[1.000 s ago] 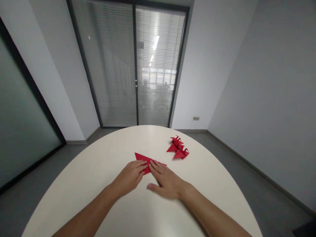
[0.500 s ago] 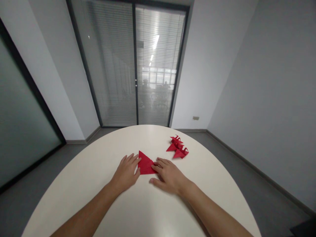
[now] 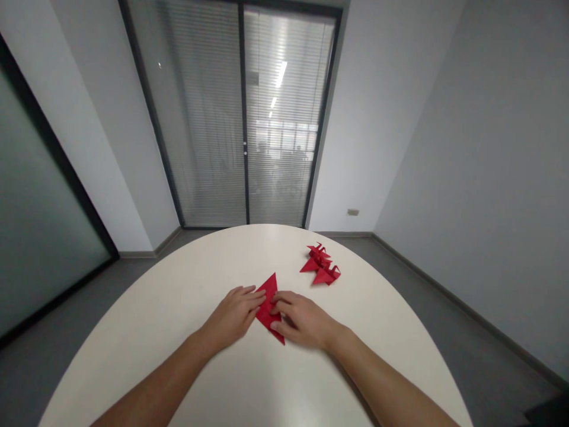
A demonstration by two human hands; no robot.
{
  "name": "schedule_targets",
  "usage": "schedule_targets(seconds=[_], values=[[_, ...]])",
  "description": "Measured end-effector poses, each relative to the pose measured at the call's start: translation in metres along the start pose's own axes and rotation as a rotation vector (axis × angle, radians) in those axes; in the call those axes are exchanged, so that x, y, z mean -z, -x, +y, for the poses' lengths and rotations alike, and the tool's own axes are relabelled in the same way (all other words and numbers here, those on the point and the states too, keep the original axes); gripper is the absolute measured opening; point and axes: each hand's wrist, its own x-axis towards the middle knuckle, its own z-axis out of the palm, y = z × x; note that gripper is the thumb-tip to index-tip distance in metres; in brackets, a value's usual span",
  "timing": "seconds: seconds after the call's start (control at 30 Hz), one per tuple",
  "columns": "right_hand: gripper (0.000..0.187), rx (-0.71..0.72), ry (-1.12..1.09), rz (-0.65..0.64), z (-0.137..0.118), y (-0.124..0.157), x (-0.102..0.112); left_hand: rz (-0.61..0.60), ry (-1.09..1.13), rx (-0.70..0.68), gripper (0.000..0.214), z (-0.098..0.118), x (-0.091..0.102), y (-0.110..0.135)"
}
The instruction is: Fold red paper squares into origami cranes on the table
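A red folded paper lies on the table between my hands, its points facing away from me and toward me. My left hand rests at its left edge, with outstretched fingertips on the paper. From the other side my right hand reaches over the paper. Its slightly bent fingers and its thumb touch the top, spread apart. Part of the paper's right side is hidden under those fingers.
Several red origami cranes stand clustered at the back right of the round white table. Past the table's far edge is a glass partition with blinds. A grey wall rises on the right.
The red paper has turned, so a long point now reaches toward me. My right thumb has come onto the paper, and my left hand has shifted slightly right.
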Motion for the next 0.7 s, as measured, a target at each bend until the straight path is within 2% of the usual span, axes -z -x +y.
schedule_targets(seconds=[0.13, 0.3, 0.43, 0.5, 0.57, 0.7], values=[[0.025, -0.036, -0.003, -0.03, 0.005, 0.002, -0.002, 0.033, -0.067, 0.148, 0.033, -0.008, -0.002, 0.001], [0.043, -0.031, 0.036, -0.044, 0.002, 0.001, -0.001, 0.156, -0.21, 0.274, 0.032, -0.015, 0.004, 0.0], [0.049, -0.059, 0.073, -0.037, -0.002, 0.0, 0.0, 0.17, -0.131, 0.181, 0.03, 0.001, 0.011, -0.005], [0.051, -0.083, 0.085, -0.018, -0.003, -0.001, -0.001, 0.086, -0.049, 0.091, 0.029, 0.012, 0.012, -0.006], [0.05, -0.092, 0.078, 0.008, -0.002, -0.001, -0.002, 0.04, 0.0, 0.058, 0.03, 0.021, 0.011, -0.006], [0.052, -0.059, 0.021, 0.041, 0.004, 0.0, -0.009, -0.011, 0.029, 0.024, 0.04, 0.02, 0.008, -0.001]])
